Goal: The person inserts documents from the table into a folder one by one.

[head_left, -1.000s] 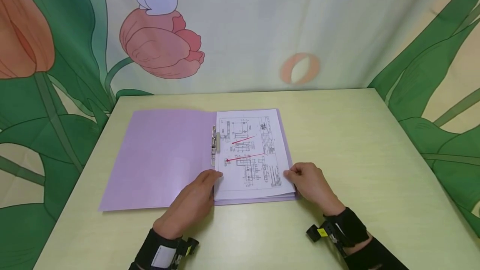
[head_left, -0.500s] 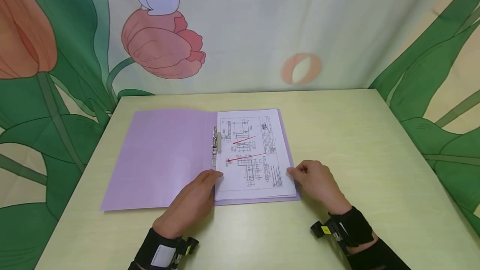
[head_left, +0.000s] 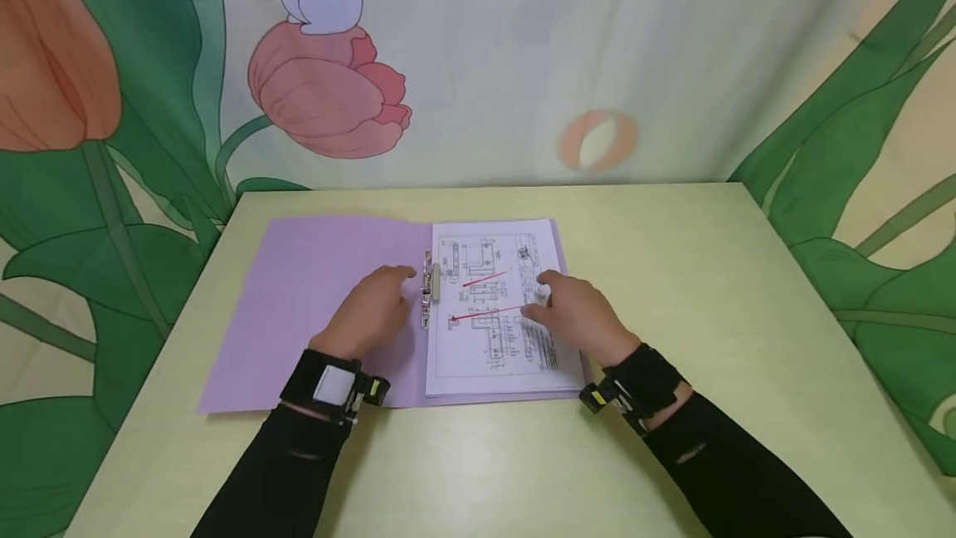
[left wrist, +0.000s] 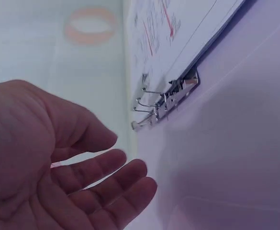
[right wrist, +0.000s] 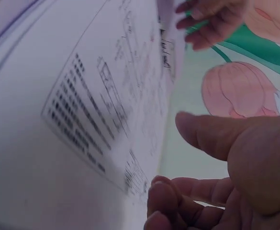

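Observation:
A purple folder (head_left: 314, 305) lies open flat on the table. Printed sheets with technical drawings (head_left: 478, 355) and two red lines rest on its right side. Along the fold sits a metal clip (left wrist: 163, 100) at the sheets' left edge. My left hand (head_left: 371, 310) hovers over the left cover beside the clip, fingers loosely bent with nothing in them. Over the right part of the sheets is my right hand (head_left: 582, 314), thumb and fingers apart and holding nothing. In the right wrist view the fingers (right wrist: 163, 196) appear off the paper.
The pale wooden table (head_left: 709, 297) extends around the folder on all sides. Behind its far edge hangs a curtain (head_left: 478, 65) printed with flowers, leaves and a rabbit-like figure.
Both hands have left the lower edges of the sheets and moved forward. The left is now by the clip, while the right has come inward over the paper. The folder stays in place.

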`<state>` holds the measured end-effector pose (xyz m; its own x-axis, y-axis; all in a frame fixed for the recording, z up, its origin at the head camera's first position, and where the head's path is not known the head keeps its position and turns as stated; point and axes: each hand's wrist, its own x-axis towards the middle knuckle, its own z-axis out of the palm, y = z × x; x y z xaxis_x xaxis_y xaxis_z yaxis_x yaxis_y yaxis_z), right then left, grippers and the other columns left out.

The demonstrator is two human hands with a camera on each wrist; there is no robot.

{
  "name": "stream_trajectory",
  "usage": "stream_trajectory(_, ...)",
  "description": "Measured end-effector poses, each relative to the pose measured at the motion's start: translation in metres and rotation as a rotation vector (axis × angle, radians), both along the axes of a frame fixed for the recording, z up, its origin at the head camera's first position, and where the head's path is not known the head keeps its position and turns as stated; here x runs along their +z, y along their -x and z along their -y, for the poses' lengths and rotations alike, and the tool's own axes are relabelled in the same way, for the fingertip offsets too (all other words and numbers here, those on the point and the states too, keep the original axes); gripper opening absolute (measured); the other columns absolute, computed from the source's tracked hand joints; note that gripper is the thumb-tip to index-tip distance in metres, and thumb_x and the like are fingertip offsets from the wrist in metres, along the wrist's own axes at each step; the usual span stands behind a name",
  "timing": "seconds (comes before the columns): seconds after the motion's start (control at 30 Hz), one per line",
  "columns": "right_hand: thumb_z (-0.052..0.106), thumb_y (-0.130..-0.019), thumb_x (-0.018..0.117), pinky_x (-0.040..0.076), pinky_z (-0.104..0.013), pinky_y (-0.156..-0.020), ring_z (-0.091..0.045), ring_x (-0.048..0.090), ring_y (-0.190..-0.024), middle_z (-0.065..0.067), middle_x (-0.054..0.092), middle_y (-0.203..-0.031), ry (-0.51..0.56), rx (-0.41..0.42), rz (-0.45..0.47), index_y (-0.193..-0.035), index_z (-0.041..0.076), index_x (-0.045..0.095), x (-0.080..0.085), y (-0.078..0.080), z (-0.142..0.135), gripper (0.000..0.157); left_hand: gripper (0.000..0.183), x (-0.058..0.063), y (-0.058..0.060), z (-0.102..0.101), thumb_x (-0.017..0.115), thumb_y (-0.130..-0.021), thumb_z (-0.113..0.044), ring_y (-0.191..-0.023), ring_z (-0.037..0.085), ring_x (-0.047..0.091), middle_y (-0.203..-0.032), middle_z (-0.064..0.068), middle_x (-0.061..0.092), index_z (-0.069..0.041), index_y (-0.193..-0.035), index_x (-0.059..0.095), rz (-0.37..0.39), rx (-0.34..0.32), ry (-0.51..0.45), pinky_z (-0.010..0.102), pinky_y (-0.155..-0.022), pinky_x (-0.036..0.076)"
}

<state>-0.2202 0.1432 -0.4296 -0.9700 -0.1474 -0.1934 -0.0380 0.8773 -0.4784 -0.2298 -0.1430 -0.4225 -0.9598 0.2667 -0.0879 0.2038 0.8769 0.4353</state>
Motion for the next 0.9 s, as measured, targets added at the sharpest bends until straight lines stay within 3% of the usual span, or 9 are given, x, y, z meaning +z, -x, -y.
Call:
stream_trajectory(0.13, 0.042, -0.081, 0.074, 0.050, -0.033, -0.062, -0.021, 0.058, -0.076, -0.012, 0.061, -0.108, -0.079, 0.067, 0.009, -0.146, 0.006, 0.038, -0.014, 0.010, 0.017, 0.083, 0.044, -0.007, 0.027, -0.002, 0.049, -0.093, -0.004, -0.121, 0.032, 0.050, -0.132, 0.023, 0.054, 0.002, -0.136, 0.048, 0.020, 0.033, -0.028, 0.050, -0.101, 0.043)
stream_trajectory(0.27, 0.052, -0.076, 0.076, 0.045, -0.032, -0.054, -0.023, 0.055, -0.073, -0.014, 0.051, -0.102, -0.157, 0.123, 0.039, -0.149, 0.014, 0.034, -0.024, 0.011, 0.024, 0.092, 0.047, -0.014, 0.043, -0.007, 0.045, -0.094, -0.005, -0.126, 0.034, 0.045, -0.135, 0.026, 0.051, 0.004, -0.140, 0.041, 0.040, 0.026, -0.067, 0.050, -0.106, 0.039)
stream_trajectory(0.47, 0.057, -0.076, 0.074, 0.041, -0.030, -0.052, -0.023, 0.052, -0.067, -0.014, 0.047, -0.097, -0.199, 0.151, 0.049, -0.150, 0.023, 0.036, -0.025, 0.009, 0.026, 0.090, 0.050, -0.017, 0.053, -0.012, 0.040, -0.096, -0.007, -0.131, 0.035, 0.039, -0.140, 0.029, 0.043, 0.004, -0.145, 0.033, 0.084, 0.052, -0.095, 0.050, -0.109, 0.035)
stream_trajectory(0.7, 0.057, -0.076, 0.073, 0.040, -0.030, -0.053, -0.023, 0.052, -0.066, -0.013, 0.048, -0.095, -0.211, 0.165, 0.045, -0.149, 0.023, 0.037, -0.025, 0.009, 0.025, 0.088, 0.049, -0.020, 0.066, -0.018, 0.033, -0.101, -0.011, -0.136, 0.036, 0.033, -0.146, 0.027, 0.040, 0.004, -0.148, 0.028, 0.106, 0.035, -0.116, 0.051, -0.113, 0.030)
stream_trajectory(0.9, 0.057, -0.076, 0.073, 0.041, -0.030, -0.053, -0.023, 0.052, -0.067, -0.012, 0.048, -0.096, -0.220, 0.168, 0.042, -0.149, 0.022, 0.037, -0.025, 0.010, 0.024, 0.089, 0.049, -0.022, 0.070, -0.023, 0.029, -0.102, -0.015, -0.125, 0.029, 0.043, -0.144, 0.020, 0.045, -0.003, -0.149, 0.029, 0.134, 0.051, -0.230, 0.048, -0.105, 0.038)
